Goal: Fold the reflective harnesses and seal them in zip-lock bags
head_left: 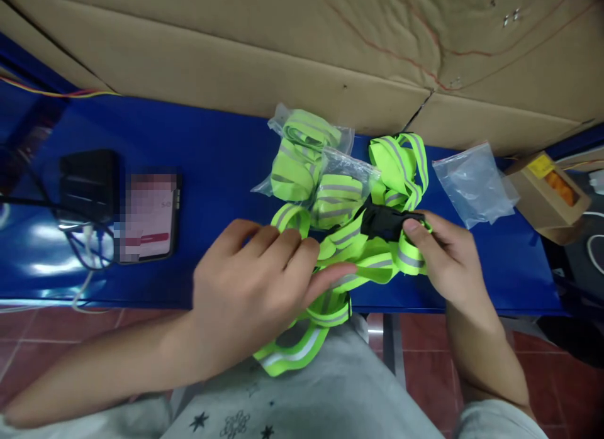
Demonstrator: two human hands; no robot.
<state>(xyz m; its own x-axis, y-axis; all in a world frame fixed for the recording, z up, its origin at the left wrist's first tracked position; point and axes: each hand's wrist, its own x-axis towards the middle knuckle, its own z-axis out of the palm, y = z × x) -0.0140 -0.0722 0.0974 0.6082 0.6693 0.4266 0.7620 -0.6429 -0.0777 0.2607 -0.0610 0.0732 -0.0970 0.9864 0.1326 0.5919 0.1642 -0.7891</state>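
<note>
Between my hands is a neon-green reflective strap (372, 263) with a grey stripe, its loops hanging over the table's front edge toward my lap. My left hand (257, 275) is closed around part of it, knuckles up and thumb pointing right along the band. A black plastic buckle (384, 222) on the strap is pinched by my right hand (446, 250), thumb on top. Just behind the buckle lies another bundle of green strap (399, 165). To its left, clear plastic bags hold folded green straps (302, 153) and a second folded strap (340, 197).
An empty clear zip bag (481, 184) lies at the right, beside a cardboard box (547, 197) with something orange inside. On the left are a phone (148, 219), a black device (89, 184) and cables. Cardboard panels (226, 55) stand behind the blue table (207, 150).
</note>
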